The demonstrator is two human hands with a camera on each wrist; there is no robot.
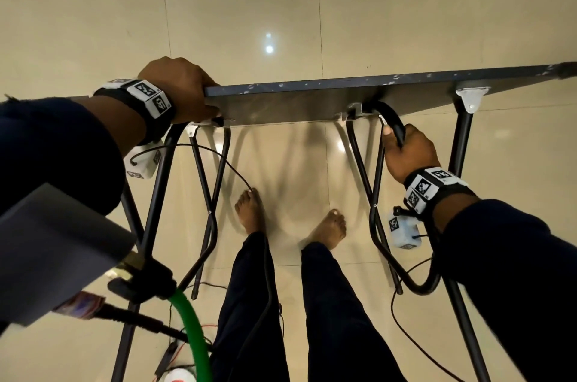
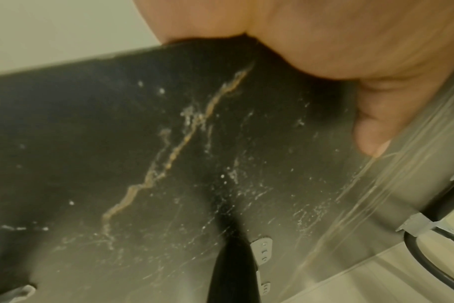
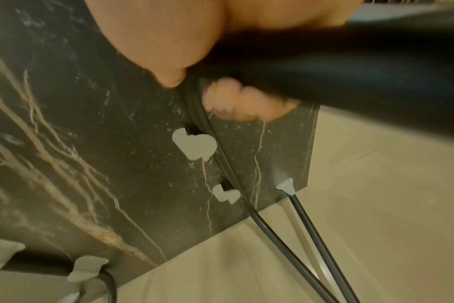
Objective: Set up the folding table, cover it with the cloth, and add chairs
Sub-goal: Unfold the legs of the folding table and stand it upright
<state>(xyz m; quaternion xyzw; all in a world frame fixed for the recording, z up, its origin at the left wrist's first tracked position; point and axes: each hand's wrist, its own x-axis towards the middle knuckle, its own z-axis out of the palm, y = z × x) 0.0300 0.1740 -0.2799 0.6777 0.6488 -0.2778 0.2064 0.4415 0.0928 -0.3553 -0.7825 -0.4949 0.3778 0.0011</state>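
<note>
The folding table's dark board (image 1: 312,104) stands on edge in front of me, its underside (image 2: 143,164) facing me, streaked with pale marks. My left hand (image 1: 184,88) grips the board's upper edge near its left end. My right hand (image 1: 406,150) is curled round a black tubular leg frame (image 1: 392,125) just below its metal bracket (image 1: 356,111). In the right wrist view my fingers (image 3: 236,100) wrap the black tube (image 3: 324,63) against the board (image 3: 91,164). Other black legs (image 1: 206,194) hang from the underside toward me. No cloth or chairs are in view.
Beige tiled floor (image 1: 281,7) spreads all around. My bare feet (image 1: 249,210) stand between the leg frames. A green hose (image 1: 193,328), thin black cables (image 1: 406,335) and a white object (image 1: 179,377) lie low at left near my legs.
</note>
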